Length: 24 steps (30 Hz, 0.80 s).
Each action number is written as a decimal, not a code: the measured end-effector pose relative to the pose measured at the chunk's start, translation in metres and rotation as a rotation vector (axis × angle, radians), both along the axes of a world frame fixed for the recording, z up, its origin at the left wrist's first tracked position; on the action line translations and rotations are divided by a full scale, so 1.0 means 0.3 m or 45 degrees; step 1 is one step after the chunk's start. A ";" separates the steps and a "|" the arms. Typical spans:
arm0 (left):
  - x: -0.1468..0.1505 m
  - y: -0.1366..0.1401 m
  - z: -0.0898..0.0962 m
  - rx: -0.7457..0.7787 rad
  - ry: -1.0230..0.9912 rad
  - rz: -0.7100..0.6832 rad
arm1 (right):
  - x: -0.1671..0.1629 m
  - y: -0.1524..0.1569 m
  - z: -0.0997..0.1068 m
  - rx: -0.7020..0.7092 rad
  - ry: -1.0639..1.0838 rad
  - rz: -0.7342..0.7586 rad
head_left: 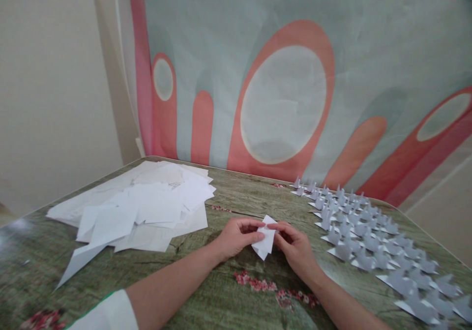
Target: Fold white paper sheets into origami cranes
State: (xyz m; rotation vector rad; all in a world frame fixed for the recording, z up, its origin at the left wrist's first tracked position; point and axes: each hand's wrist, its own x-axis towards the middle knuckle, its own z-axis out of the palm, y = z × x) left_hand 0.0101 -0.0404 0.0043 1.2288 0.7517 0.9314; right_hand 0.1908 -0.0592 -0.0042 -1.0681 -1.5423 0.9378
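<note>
Between my hands is a small folded piece of white paper (264, 247), held just above the table with one corner pointing down toward me. My left hand (241, 237) pinches its left side between thumb and fingers. On the right side, my right hand (293, 245) grips the paper's edge with its fingertips. The finer folds under my fingers are hidden. To the right stand several rows of folded white paper figures (344, 229) with upright points. At the left lies a loose pile of white paper sheets (158, 199), some overlapping at angles.
The table (206, 290) has a wood-look surface with printed pink flowers (254, 282). Behind its far edge hangs a grey-green backdrop (206, 35) with orange rounded shapes. A pale wall (55, 84) rises at the left.
</note>
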 end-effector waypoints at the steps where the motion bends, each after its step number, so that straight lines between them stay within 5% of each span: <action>1: 0.000 -0.001 0.001 -0.008 -0.003 -0.001 | 0.000 -0.001 0.000 0.005 -0.006 -0.006; 11: 0.010 -0.006 -0.005 0.110 0.096 0.137 | -0.001 -0.002 0.007 0.091 -0.087 0.006; 16: 0.007 -0.009 0.012 0.018 -0.046 0.078 | 0.003 0.000 -0.005 0.058 -0.014 -0.017; 24: -0.012 -0.008 0.029 0.131 -0.074 0.077 | 0.003 0.004 -0.007 0.052 0.057 -0.089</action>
